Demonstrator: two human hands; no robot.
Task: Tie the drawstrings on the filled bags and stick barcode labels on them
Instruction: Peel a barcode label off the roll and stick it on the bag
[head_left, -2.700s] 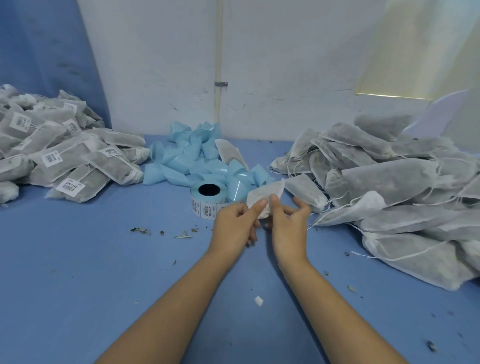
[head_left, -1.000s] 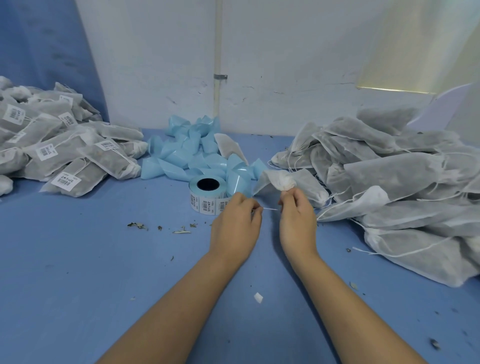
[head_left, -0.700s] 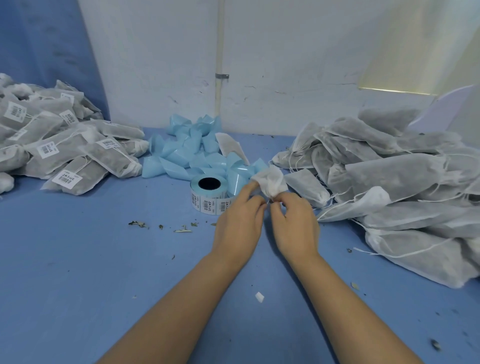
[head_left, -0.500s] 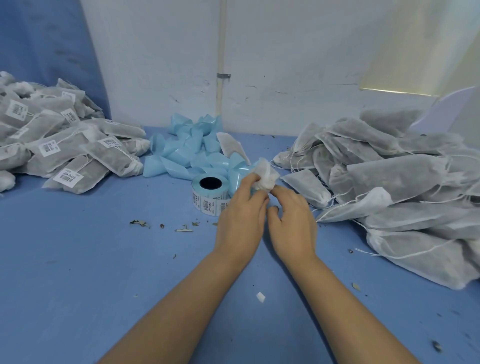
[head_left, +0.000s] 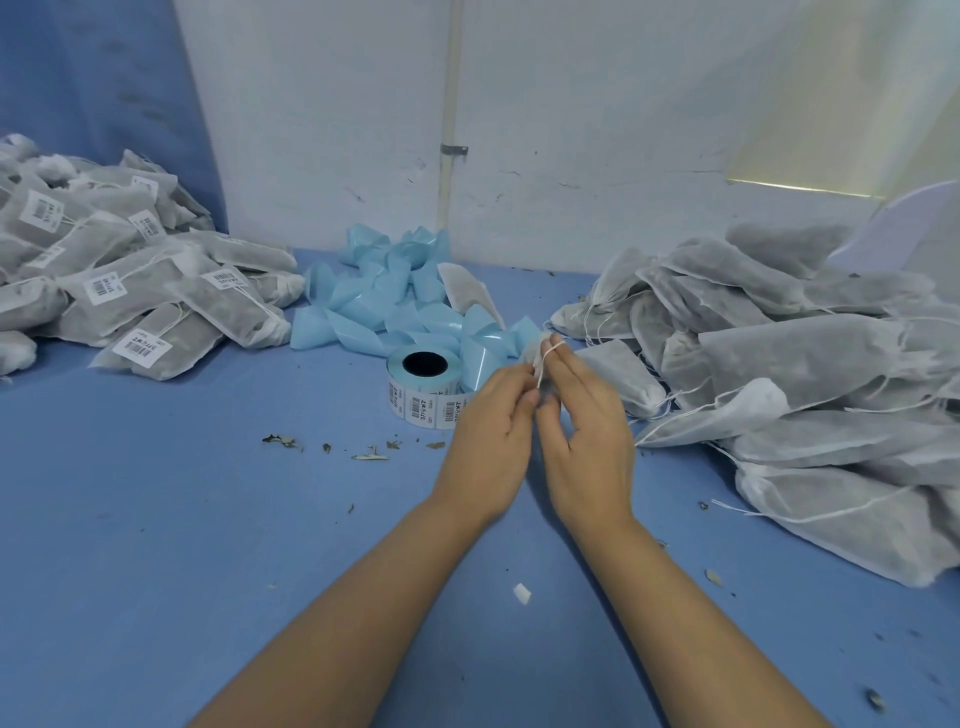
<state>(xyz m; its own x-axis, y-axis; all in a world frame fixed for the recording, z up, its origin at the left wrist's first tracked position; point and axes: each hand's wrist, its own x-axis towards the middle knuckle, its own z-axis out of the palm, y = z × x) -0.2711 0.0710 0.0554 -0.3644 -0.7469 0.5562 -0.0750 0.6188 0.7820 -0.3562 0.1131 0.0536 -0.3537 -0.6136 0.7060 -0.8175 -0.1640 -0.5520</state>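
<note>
left hand (head_left: 488, 441) – fingers curled, pinching drawstring (head_left: 542, 366) | right hand (head_left: 587, 441) – fingers nearly straight, drawstring looped over fingertips | bag (head_left: 530, 351) mostly hidden behind hands, just beside label roll (head_left: 423, 395)

Right hand (head_left: 587, 431), just right of the label roll (head_left: 423, 387): fingers curled half a second ago, now straight and pointing up, with the drawstring (head_left: 541, 370) looped over a fingertip. Left hand (head_left: 488, 431): fingers were stretched onto the bag neck (head_left: 531, 353), now curl in and pinch the drawstring lower down. Hands apart a second ago, now nearly touching. Bag neck now mostly hidden behind the fingers.
</note>
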